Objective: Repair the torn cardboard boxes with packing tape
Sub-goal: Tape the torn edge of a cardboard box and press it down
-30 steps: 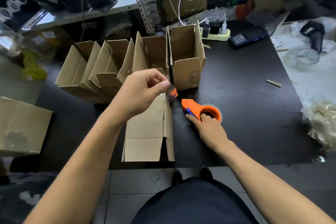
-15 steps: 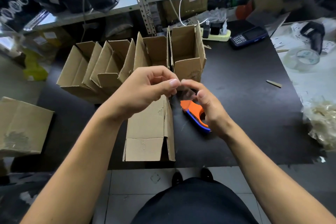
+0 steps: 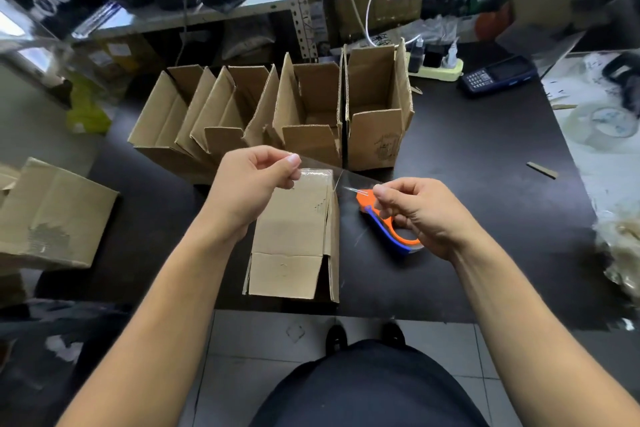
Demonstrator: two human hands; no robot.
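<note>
Above the far end of the flattened box (image 3: 294, 236), my left hand (image 3: 254, 184) and right hand (image 3: 420, 215) each pinch one end of a clear tape strip (image 3: 332, 177). Keeping it taut, I judge I should lower it squarely over the tear beside the dispenser (image 3: 388, 229).

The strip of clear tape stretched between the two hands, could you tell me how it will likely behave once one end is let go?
The clear tape strip looks thin, so it would probably go floppy and curl. Only the left hand and right hand keep it taut. It may cling to the cardboard box.
</note>
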